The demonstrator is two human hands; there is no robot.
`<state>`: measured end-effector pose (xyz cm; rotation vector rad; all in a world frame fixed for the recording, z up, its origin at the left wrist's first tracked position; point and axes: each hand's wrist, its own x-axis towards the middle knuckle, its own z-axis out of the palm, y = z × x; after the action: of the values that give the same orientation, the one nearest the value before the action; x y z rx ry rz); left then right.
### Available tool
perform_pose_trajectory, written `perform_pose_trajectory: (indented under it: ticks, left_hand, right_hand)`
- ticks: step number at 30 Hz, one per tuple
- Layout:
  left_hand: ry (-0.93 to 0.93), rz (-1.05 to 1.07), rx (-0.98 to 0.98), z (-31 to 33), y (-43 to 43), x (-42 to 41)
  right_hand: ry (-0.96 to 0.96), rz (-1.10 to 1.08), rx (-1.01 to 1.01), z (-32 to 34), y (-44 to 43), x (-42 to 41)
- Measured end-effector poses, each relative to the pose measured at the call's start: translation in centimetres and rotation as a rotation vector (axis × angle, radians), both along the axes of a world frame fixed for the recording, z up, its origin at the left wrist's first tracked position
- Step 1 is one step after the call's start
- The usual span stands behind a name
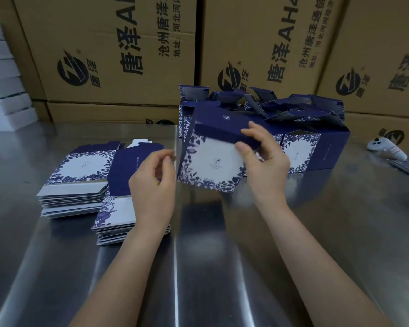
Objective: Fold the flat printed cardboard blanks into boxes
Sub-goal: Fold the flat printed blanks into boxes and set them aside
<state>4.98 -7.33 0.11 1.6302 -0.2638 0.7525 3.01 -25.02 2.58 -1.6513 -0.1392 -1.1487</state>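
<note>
Head view shows you working one box (pixel 210 159) in the middle of the frame. It is raised off the tabletop (pixel 222 267) and tilted, its white flower-bordered face toward you and a dark blue panel on top. Your right hand (pixel 267 166) grasps it at its right edge, with the thumb pressed on the white face and the fingers (pixel 253 131) curled over the blue panel. Your left hand (pixel 151 185) sits just left of the box, fingers curled, tips near the box's left edge. The blur keeps me from telling whether they pinch the card or hold nothing.

The flat blanks wait at centre left in two stacks: a farther stack (pixel 78 178) and a nearer stack (pixel 113 215) partly under your left wrist. The folded boxes (pixel 300 149) crowd behind your right hand with their flaps up, in front of the brown cartons (pixel 118 55).

The weak point, I judge, is that the one sure hold is at one edge. If your left hand is not on the card, the box could twist or spring back toward flat as you work the next flap. A hard thumb could crease the white face. Your left wrist hangs over the nearer stack, so a careless sweep could fan the top blanks across the slick tabletop. When you set the box down, the raised flaps in the pile could snag it or tip a neighbour.
</note>
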Motion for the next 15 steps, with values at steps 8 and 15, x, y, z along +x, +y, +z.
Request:
perform_pose_trajectory:
  ticks: [8, 15]
  left_hand:
    - [0.096, -0.069, 0.099, -0.4, -0.1, 0.0]
    - [0.149, -0.071, 0.163, -0.7, -0.1, 0.3]
  right_hand:
    - [-0.059, -0.225, 0.008, 6.5, -2.7, 1.2]
    - [-0.032, -0.29, 0.011, 10.3, -4.8, 2.6]
